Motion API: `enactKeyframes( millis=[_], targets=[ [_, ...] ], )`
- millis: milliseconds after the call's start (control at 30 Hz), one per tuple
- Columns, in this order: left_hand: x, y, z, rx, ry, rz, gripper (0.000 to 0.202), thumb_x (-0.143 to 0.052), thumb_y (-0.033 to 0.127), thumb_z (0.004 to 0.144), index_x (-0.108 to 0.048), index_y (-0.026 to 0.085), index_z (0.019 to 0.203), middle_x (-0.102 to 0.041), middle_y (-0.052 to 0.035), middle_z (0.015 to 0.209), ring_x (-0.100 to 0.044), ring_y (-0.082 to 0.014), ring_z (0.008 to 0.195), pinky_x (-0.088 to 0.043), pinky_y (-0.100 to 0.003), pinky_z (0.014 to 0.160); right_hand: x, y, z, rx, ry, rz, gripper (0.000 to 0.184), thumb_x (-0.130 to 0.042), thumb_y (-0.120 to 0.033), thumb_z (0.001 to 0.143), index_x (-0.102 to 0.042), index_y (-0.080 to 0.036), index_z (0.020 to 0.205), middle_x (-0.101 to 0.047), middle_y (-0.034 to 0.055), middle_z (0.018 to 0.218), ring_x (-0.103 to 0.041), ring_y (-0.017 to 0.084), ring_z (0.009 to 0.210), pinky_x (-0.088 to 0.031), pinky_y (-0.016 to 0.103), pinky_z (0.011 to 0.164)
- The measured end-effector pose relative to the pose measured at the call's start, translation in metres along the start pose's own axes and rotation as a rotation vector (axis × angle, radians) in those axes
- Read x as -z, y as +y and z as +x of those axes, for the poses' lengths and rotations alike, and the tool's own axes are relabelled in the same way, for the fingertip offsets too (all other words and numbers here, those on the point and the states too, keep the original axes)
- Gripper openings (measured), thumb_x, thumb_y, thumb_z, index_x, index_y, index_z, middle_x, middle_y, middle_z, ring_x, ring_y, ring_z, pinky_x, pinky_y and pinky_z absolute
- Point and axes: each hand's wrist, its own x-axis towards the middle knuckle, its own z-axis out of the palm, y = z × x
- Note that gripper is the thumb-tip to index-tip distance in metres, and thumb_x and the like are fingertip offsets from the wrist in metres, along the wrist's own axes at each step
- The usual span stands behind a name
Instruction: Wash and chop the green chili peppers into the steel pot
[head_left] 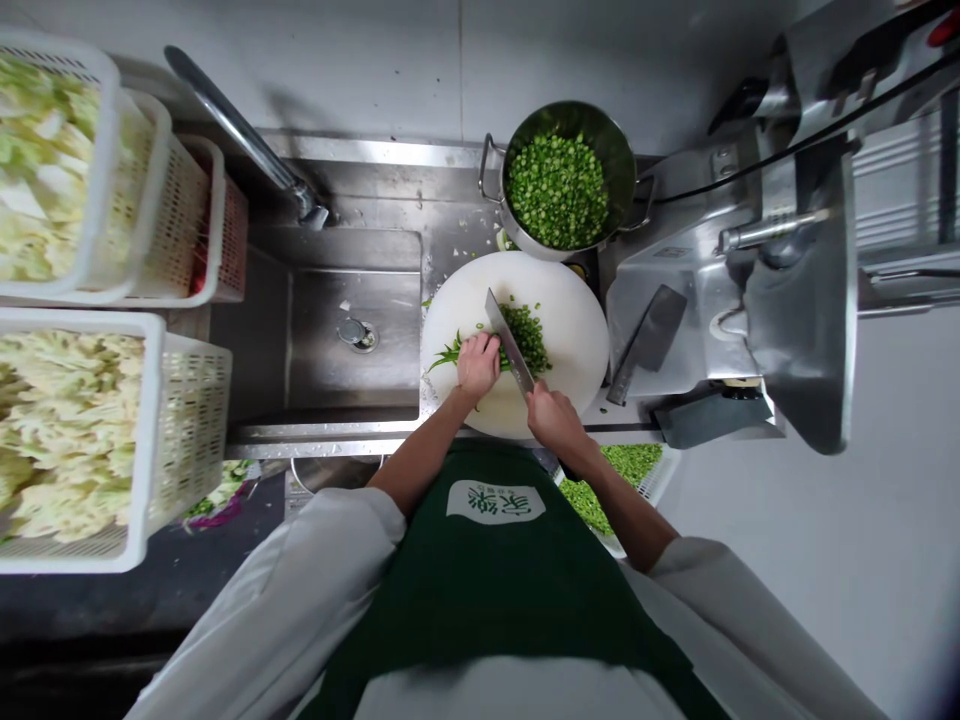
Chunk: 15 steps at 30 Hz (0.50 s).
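Observation:
On the round white cutting board (577,330), my left hand (478,364) presses down on a bunch of long green vegetables, with curled fingers. Their thin tips (448,354) stick out to its left. My right hand (553,415) is closed around the handle of a kitchen knife (510,345). The blade points away from me and slants left, just beside the left hand's fingertips. Chopped green pieces (531,335) lie in a pile right of the blade. A two-handled metal pot (619,150) behind the board holds many more cut green pieces (559,190).
A cleaver (649,340) lies right of the board, near a slicing machine (802,290). To the left are a steel sink (352,380), a faucet (240,135) and white baskets (154,430) of cut vegetables. Below the counter sits a basket of green pieces (630,465).

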Motion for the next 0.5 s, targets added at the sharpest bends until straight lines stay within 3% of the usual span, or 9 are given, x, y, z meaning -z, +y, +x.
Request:
enactKeyframes(
  millis=[233,500],
  targets=[
    [-0.001,-0.005,0.0,0.069,-0.016,-0.067,0.036,-0.034,0.025,0.101,-0.065,0.018,0.119,-0.062,-0.0174,0.113,-0.055,-0.0317,0.103,-0.041,-0.046,0.093,-0.02,-0.013,0.045,0.017,0.057,0.029,0.031,-0.03,-0.024,0.106,-0.049,-0.009,0.125,-0.07,0.0212,0.112,-0.068,0.028,0.106,-0.048,0.033,0.089],
    [0.002,-0.003,-0.001,0.068,-0.016,-0.026,0.033,-0.036,0.021,0.099,-0.065,0.016,0.114,-0.062,-0.0177,0.11,-0.055,-0.0317,0.101,-0.042,-0.045,0.092,-0.018,-0.017,0.045,0.037,0.097,0.04,0.031,-0.03,-0.021,0.106,-0.05,-0.007,0.126,-0.07,0.0217,0.112,-0.068,0.028,0.107,-0.048,0.033,0.09]
  ],
)
